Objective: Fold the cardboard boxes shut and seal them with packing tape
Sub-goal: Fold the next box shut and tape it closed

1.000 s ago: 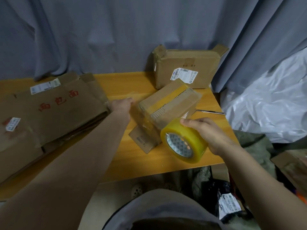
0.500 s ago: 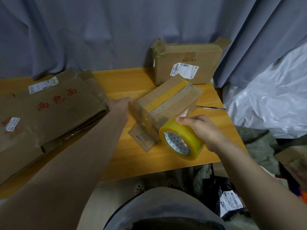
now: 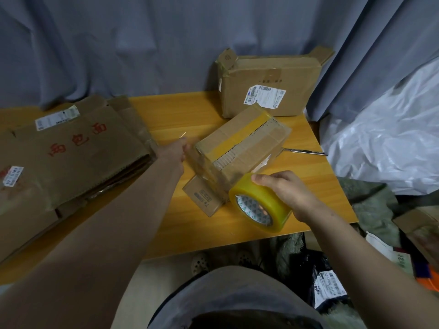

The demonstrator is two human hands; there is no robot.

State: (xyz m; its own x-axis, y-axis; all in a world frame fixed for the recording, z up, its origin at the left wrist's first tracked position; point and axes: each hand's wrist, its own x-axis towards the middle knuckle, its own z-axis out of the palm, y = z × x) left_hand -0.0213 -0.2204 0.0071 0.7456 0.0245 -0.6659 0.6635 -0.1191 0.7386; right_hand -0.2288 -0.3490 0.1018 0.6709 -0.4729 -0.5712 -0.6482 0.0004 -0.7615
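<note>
A small cardboard box [image 3: 240, 148] lies tilted in the middle of the wooden table [image 3: 316, 186], with a yellowish tape strip along its top. My right hand [image 3: 287, 193] grips a roll of clear packing tape [image 3: 259, 203] at the box's near right corner. A clear stretch of tape [image 3: 202, 167] runs from the roll across the box's near-left end to my left hand [image 3: 173, 150], which pinches the tape's free end just left of the box. One bottom flap [image 3: 202, 198] of the box sticks out flat on the table.
A larger box [image 3: 270, 86] with a shipping label stands at the back against a grey curtain. Flattened cardboard [image 3: 71, 150] is stacked on the left. A thin metal tool [image 3: 306, 151] lies right of the small box. White plastic sheeting and clutter sit beyond the table's right edge.
My right hand has carried the tape roll slightly down and right along the box's near corner. The left hand stays at the box's left end holding the tape.
</note>
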